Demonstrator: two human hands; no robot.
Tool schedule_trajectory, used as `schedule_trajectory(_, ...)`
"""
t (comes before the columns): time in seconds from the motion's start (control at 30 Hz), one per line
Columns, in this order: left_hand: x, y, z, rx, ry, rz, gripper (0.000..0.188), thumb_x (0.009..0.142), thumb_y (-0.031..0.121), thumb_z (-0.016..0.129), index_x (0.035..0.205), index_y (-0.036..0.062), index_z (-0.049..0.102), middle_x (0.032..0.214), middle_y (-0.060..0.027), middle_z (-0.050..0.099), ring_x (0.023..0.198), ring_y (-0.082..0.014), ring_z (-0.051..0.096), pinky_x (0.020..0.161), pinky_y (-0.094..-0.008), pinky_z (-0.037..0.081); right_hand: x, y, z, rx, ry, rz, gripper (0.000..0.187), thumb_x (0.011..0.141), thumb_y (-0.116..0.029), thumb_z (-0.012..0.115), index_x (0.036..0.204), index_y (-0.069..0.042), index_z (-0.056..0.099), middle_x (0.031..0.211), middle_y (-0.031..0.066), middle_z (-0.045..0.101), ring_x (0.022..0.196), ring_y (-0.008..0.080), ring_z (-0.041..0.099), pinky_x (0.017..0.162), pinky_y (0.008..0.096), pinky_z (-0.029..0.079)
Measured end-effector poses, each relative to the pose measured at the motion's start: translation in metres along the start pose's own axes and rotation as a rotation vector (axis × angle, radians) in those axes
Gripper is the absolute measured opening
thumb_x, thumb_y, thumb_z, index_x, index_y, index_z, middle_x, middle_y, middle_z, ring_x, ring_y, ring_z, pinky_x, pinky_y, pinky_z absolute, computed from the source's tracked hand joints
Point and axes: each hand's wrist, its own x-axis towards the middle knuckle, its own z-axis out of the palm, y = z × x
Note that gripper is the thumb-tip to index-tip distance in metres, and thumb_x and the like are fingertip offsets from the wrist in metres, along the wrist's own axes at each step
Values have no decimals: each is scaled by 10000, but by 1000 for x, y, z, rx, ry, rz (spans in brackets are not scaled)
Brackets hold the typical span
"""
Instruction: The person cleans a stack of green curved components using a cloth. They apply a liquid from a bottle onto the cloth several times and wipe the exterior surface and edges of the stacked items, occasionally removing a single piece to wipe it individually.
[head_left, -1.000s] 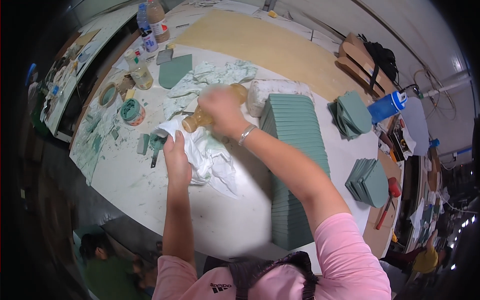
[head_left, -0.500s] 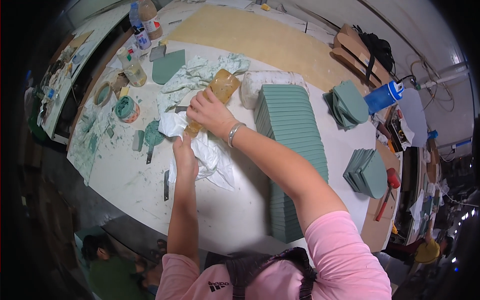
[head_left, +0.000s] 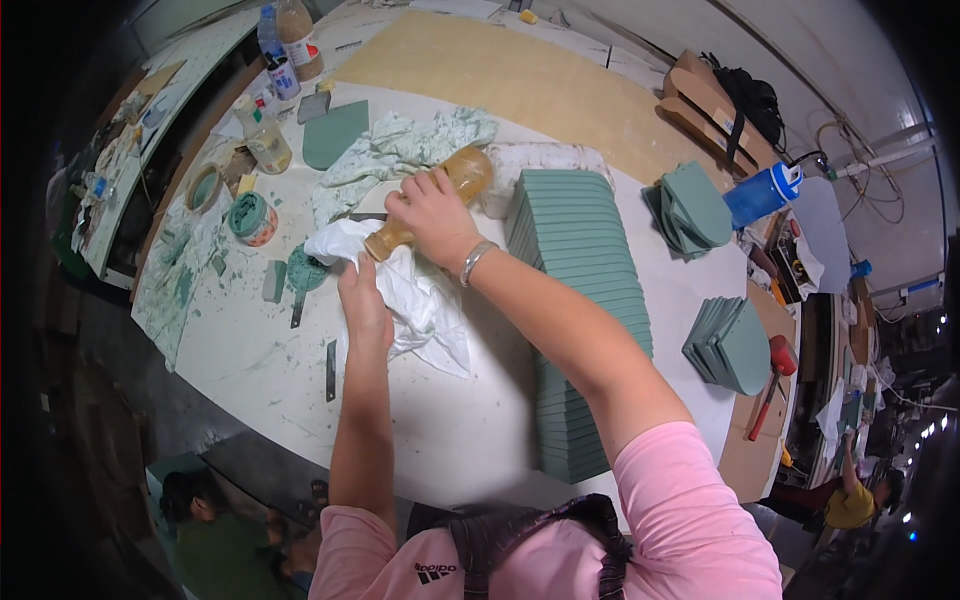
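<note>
My right hand (head_left: pixel 432 222), a silver bangle at its wrist, is closed around an amber squeeze bottle (head_left: pixel 470 172). The bottle lies tilted, its base up and to the right, its neck low over a white cloth (head_left: pixel 425 315). My left hand (head_left: pixel 366 308) grips the upper left part of that cloth, with the thumb close to the bottle's mouth. The rest of the cloth spreads crumpled on the white table. Whether any liquid comes out is too small to tell. Beside my right forearm stands a long stack of green tile-like pieces (head_left: pixel 580 260).
Left on the table are a green-stained jar (head_left: pixel 253 218), a putty knife (head_left: pixel 299 300), a thin metal blade (head_left: pixel 331 370) and a squeeze bottle (head_left: pixel 262 135). Smaller piles of green pieces (head_left: pixel 730 345), a blue bottle (head_left: pixel 762 195) and a red mallet (head_left: pixel 783 355) lie right. Another person (head_left: pixel 215 530) sits lower left.
My right hand has swung the bottle a little to the right and its neck has lifted from beside my left thumb. The cloth's upper left part has shifted slightly left with my left hand.
</note>
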Motion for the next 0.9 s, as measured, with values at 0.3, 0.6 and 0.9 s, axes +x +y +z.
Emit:
schedule_trajectory(0.3, 7, 39, 29, 61, -122, 79, 376, 1078, 229, 469, 1310, -61, 528, 1240, -122, 623, 1127, -187, 600, 995, -345, 471, 7, 18, -4, 580, 109, 339, 477, 678, 34, 686, 1132, -61, 569, 1060, 182, 584, 1087, 403, 558, 974, 449, 447)
schedule_trajectory(0.6, 1, 48, 48, -110, -290, -30, 412, 1082, 229, 450, 1365, -67, 489, 1321, -168, 606, 1178, -274, 624, 1027, -419, 487, 13, 48, -7, 823, 53, 723, 645, 634, -87, 866, 1193, -10, 552, 1126, 232, 677, 1099, 415, 646, 935, 438, 523)
schedule_trajectory(0.9, -32, 42, 52, -103, -430, -145, 453, 1076, 233, 458, 1377, -105, 471, 1325, -197, 605, 1188, -288, 625, 1044, -411, 477, -8, 74, -32, 815, -85, 974, 883, 595, -72, 892, 1363, 27, 468, 1248, 252, 648, 1184, 400, 620, 1004, 414, 510)
